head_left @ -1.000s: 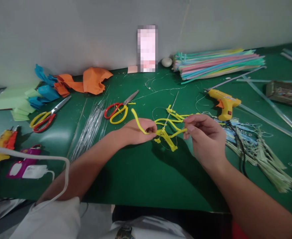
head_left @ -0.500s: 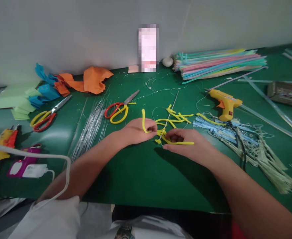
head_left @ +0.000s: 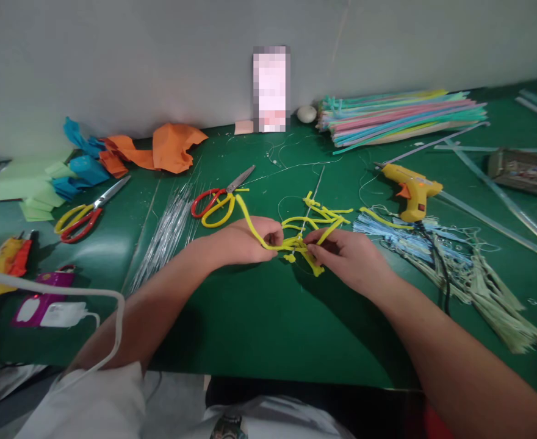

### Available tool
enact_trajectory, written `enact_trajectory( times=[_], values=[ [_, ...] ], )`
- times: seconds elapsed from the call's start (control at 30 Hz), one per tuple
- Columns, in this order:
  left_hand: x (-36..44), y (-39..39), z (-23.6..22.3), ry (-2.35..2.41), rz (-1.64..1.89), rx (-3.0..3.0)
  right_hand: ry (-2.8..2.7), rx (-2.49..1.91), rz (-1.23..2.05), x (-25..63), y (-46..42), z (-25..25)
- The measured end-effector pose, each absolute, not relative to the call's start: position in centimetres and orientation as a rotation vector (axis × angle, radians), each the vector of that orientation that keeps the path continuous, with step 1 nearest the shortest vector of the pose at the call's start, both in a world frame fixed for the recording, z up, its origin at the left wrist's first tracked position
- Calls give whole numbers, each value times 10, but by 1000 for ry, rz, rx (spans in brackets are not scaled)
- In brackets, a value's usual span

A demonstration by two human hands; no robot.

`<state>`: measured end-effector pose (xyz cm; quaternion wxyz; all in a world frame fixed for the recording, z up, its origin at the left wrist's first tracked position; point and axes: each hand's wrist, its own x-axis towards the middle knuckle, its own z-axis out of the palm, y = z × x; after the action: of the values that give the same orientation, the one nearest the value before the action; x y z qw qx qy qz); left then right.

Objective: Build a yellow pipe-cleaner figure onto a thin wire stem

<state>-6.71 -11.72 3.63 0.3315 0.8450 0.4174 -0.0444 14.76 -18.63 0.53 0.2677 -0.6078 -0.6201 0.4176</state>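
Note:
My left hand point(head_left: 259, 239) is closed on a yellow pipe cleaner point(head_left: 249, 221), whose free end sticks up toward the scissors. Opposite it, my right hand point(head_left: 342, 251) pinches yellow pipe cleaner pieces close to where they cross a thin wire stem point(head_left: 317, 192). Several short yellow pieces point(head_left: 326, 214) branch off that stem beyond my fingers. Just past my left hand lie scissors point(head_left: 220, 204) with one red and one yellow handle. My fingers partly hide the joint between the strands.
A yellow glue gun point(head_left: 412, 189) lies right, beside blue and pale green tassels point(head_left: 488, 299). Behind is a bundle of coloured pipe cleaners point(head_left: 401, 119). Thin wires point(head_left: 163, 235), more scissors point(head_left: 92, 210), orange paper point(head_left: 177, 146) and a purple device point(head_left: 44, 299) are left.
The yellow strand at my left hand now leans left and shows more length. My right hand has shifted slightly, and the strand that lay across it now angles up and away.

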Motion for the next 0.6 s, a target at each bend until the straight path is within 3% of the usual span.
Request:
enact_trajectory(
  times=[0.27, 0.6],
  values=[
    [-71, -116, 27, 922, 126, 2329, -1785, -1600, 1045, 149, -186, 1],
    [-60, -125, 13, 858, 211, 2565, -1609, -1588, 1186, 146, -186, -6]
  ],
)
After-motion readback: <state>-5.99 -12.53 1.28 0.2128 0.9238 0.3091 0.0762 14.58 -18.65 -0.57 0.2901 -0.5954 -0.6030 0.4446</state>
